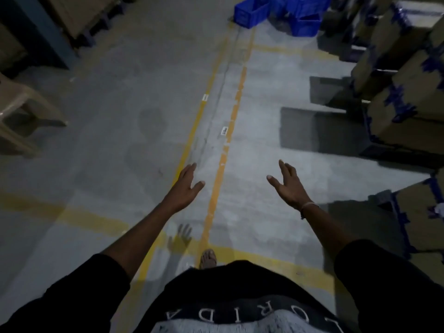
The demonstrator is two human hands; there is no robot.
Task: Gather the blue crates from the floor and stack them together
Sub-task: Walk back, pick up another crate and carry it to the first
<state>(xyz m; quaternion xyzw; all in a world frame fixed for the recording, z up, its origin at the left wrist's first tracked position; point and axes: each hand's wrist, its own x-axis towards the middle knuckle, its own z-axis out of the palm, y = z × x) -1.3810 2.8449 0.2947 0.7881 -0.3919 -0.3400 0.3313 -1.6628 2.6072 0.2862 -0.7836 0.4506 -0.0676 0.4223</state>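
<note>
Far ahead, at the top of the view, blue plastic crates sit on the floor: one crate (251, 12) on the left and another crate (306, 26) to its right, with more blue behind them. My left hand (187, 182) and my right hand (287, 182) are stretched out in front of me above the concrete floor, fingers straight, palms facing each other, holding nothing. Both hands are well short of the crates.
Yellow floor lines (230, 121) run forward toward the crates. Stacked cardboard boxes (406, 92) on pallets line the right side. A beige plastic chair (21, 111) stands at the left, with dark shelving (36, 32) behind it. My sandalled foot (208, 258) is on the floor.
</note>
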